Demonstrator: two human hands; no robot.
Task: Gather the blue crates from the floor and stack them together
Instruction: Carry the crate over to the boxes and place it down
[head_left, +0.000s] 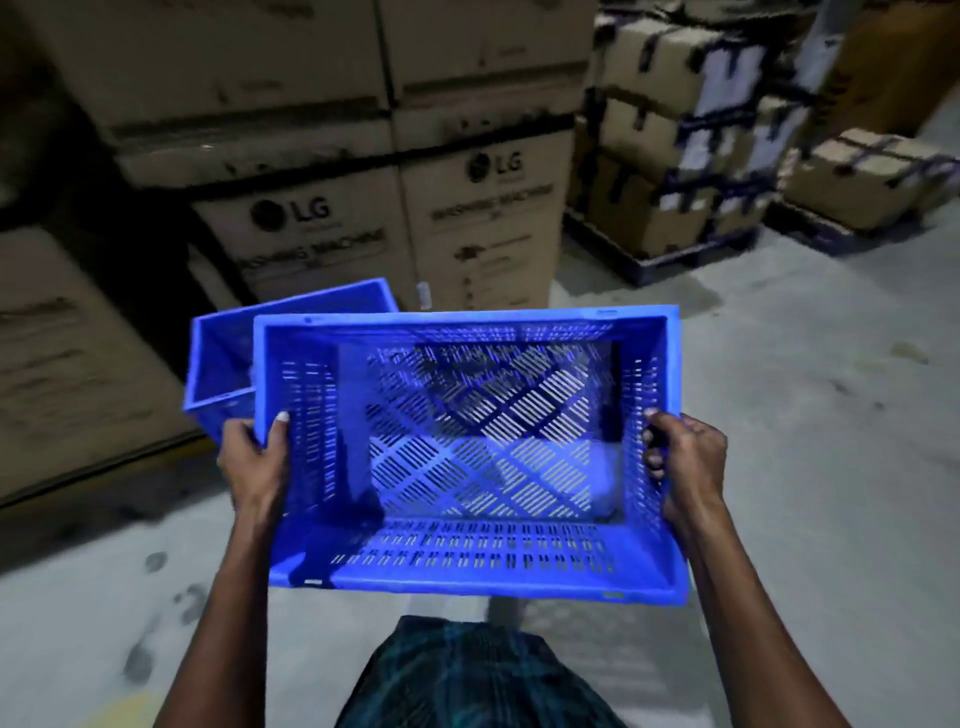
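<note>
I hold an empty blue slotted crate (467, 574) in the air in front of me, open side up. My left hand (255, 462) grips its left rim and my right hand (685, 460) grips its right rim. A second blue crate (223, 358) sits behind and to the left of it, close to the cartons, partly hidden by the held crate.
Tall stacked cardboard cartons (332, 228) marked LG stand straight ahead and to the left. Smaller taped boxes on a dark pallet (670, 156) are at the back right, with another box (867, 176) beside them. Grey concrete floor (810, 415) lies to the right.
</note>
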